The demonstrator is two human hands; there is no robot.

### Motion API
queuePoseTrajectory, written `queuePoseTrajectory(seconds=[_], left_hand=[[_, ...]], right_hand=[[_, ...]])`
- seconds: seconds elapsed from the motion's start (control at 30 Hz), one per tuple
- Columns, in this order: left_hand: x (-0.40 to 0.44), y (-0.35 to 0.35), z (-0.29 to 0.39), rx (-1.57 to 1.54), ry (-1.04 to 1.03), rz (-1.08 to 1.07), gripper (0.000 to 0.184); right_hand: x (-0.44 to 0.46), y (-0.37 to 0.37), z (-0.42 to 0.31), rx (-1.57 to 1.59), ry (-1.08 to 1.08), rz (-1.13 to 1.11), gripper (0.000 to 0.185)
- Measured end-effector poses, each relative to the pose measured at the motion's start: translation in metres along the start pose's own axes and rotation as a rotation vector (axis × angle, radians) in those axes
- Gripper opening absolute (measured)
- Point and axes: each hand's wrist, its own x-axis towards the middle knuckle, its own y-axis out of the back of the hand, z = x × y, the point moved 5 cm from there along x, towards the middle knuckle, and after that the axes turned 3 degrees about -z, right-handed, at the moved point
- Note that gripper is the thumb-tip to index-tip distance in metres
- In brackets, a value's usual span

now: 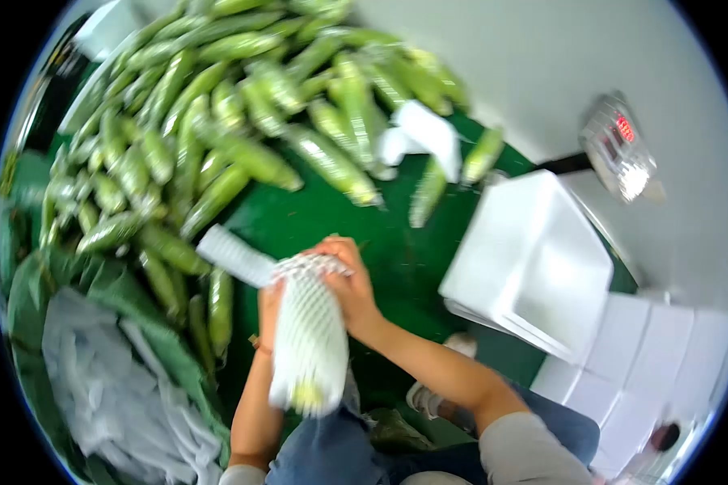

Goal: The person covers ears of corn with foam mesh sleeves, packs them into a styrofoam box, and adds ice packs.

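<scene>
Both my hands are closed around the upper end of a white foam net sleeve (309, 331), in front of my lap. Inside it sits a pale green, elongated ear of corn (307, 396), its tip showing at the sleeve's lower opening. My left hand (270, 311) grips the sleeve's left side, partly hidden behind it. On the right side, the fingers of my right hand (349, 284) wrap the bunched rim. Another white foam net (236, 255) extends up-left from near my left hand; whether that hand touches it is unclear.
Film-wrapped green corn ears (251, 153) are heaped across the green table (388, 242). White foam trays (533, 250) stand at right, below a scale display (622, 133) with red digits. A green bag (129, 323) with grey lining is at lower left; white boxes (622, 356) stand lower right.
</scene>
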Motion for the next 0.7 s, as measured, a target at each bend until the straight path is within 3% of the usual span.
queuePoseTrajectory(seconds=[0.03,0.07,0.1,0.17,0.2,0.23,0.27,0.3,0.37,0.4,0.47,0.53,0.63,0.7], left_hand=[[-0.007,-0.062,0.036,0.004,-0.099,-0.121,0.048],[-0.011,-0.093,0.057,0.331,-0.294,-0.137,0.054],[-0.017,-0.118,0.071,0.658,-0.501,-0.135,0.059],[-0.029,-0.179,0.064,0.898,-0.55,-0.239,0.073],[-0.033,-0.198,0.055,0.781,-0.601,-0.386,0.084],[-0.039,-0.22,0.05,0.95,-0.717,-0.453,0.092],[-0.048,-0.241,0.043,1.048,-0.821,-0.52,0.094],[-0.055,-0.254,0.024,1.089,-0.946,-0.583,0.088],[-0.066,-0.291,-0.013,1.13,-0.996,-0.869,0.076],[-0.072,-0.305,-0.033,1.243,-1.071,-0.913,0.067],[-0.073,-0.31,-0.07,1.405,-1.213,-0.871,0.048],[-0.057,-0.311,-0.088,1.51,-1.219,-0.949,0.046],[-0.045,-0.308,-0.082,1.547,-1.232,-0.91,0.043],[-0.037,-0.297,-0.067,1.535,-1.256,-0.85,0.042]], right_hand=[[-0.009,0.0,-0.013,0.269,-0.211,0.111,0.034],[-0.027,0.006,-0.033,0.592,-0.606,0.127,0.042],[-0.04,0.017,-0.059,0.856,-0.82,-0.002,0.047],[-0.07,0.053,-0.119,1.388,-1.229,-0.339,0.056],[-0.073,0.088,-0.12,0.966,-1.243,-0.225,0.059],[-0.075,0.128,-0.127,0.552,-1.222,-0.112,0.062],[-0.074,0.167,-0.151,0.375,-0.956,-0.118,0.065],[-0.068,0.212,-0.167,0.121,-0.72,-0.293,0.062],[-0.058,0.28,-0.204,-0.318,-0.643,-0.031,0.055],[-0.054,0.307,-0.204,-0.653,-0.594,-0.052,0.056],[-0.06,0.35,-0.171,-1.153,-0.492,-0.15,0.056],[-0.083,0.373,-0.105,-1.492,-0.403,-0.286,0.055],[-0.081,0.358,-0.045,-1.329,-0.546,-0.192,0.05],[-0.071,0.343,-0.036,-1.171,-0.464,-0.084,0.047]])
